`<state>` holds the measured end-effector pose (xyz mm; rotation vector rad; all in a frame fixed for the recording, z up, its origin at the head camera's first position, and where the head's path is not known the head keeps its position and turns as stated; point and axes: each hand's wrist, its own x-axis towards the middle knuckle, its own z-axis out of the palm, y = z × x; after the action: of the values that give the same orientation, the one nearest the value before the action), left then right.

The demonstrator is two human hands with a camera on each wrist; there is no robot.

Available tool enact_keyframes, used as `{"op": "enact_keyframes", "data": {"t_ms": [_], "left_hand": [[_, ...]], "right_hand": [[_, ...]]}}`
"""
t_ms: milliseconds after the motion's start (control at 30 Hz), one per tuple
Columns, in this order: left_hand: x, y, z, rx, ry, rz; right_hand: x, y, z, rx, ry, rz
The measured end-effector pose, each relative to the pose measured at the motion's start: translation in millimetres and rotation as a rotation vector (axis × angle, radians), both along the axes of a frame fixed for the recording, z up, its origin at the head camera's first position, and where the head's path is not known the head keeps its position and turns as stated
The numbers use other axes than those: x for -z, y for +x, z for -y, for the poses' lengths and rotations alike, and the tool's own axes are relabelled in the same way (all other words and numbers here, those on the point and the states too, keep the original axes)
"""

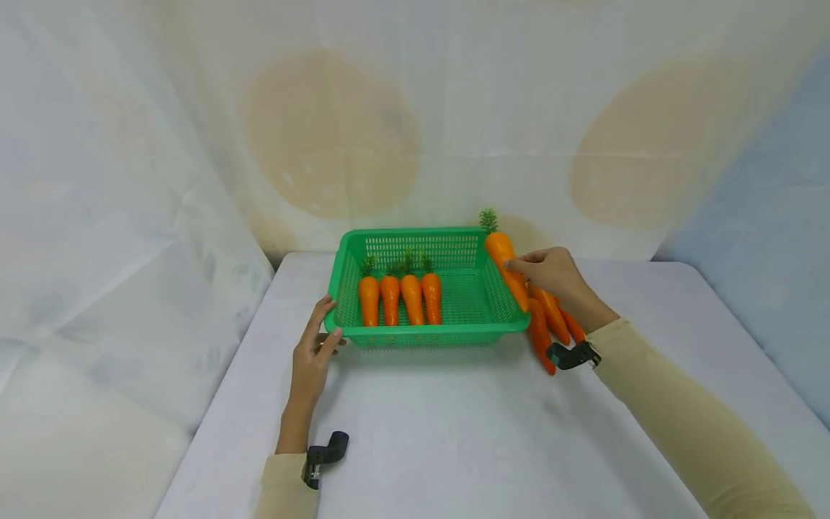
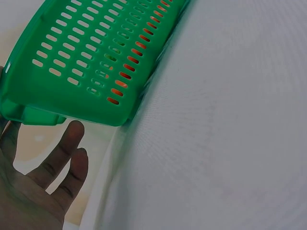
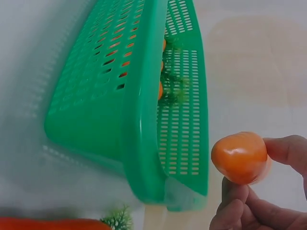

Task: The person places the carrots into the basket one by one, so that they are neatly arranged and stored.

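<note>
Beige sleeves [image 1: 674,425] come into my head feed on the near side of the green basket [image 1: 428,329], with a black wrist camera [image 1: 327,450] at the end of the left one and its partner [image 1: 570,355] at the right cuff. White table [image 1: 441,432] runs out beneath the basket and to both sides of it. Left hand [image 1: 314,353]: at the basket's near left corner, thumb and finger on the rim, gripping it lightly; my left wrist feed shows two other fingers spread loosely just below the rim. Loose carrots [image 1: 540,331] lie on the table just right of the basket; I make out at least three, partly covered by the other arm, so no firm count. Right hand [image 1: 554,274]: narrow, pinching one held carrot [image 1: 504,256] between thumb and fingers. That carrot is up at the basket's right rim, tilted, leafy top pointing away and left; from the right wrist I see it apart from the rim. Inside the basket, in its left part, I count four carrots [image 1: 390,299] side by side, green tops toward the far wall. Beyond the basket hangs pale cloth [image 1: 486,130] with large tan round patches [image 1: 333,137].
</note>
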<state>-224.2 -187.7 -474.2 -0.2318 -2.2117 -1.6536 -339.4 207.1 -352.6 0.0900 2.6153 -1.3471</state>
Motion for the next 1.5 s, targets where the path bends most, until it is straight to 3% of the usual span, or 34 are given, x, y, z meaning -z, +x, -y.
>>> {"op": "enact_keyframes", "data": {"t_ms": [667, 733, 833, 967, 1067, 1500], "left_hand": [[-0.2, 0.6, -2.3, -0.007, -0.023, -0.019], [2.3, -1.1, -1.3, -0.010, -0.012, -0.016], [15.2, -8.4, 2.6, -0.017, -0.013, -0.029], [12.3, -6.9, 0.4, -0.015, -0.011, -0.031], [-1.1, 1.1, -4.3, -0.005, 0.004, -0.013], [-2.7, 2.6, -5.3, -0.008, -0.006, -0.033]], "right_hand": [[17.7, -21.1, 44, -0.050, -0.022, 0.031], [20.3, -23.6, 49, -0.052, -0.027, 0.029], [24.7, -26.7, 55, -0.053, -0.019, 0.018], [31.6, -28.0, 61, -0.059, -0.003, 0.011], [37.6, -27.8, 64, -0.070, 0.001, 0.008], [58.7, -34.6, 78, -0.069, 0.119, 0.002]]}}
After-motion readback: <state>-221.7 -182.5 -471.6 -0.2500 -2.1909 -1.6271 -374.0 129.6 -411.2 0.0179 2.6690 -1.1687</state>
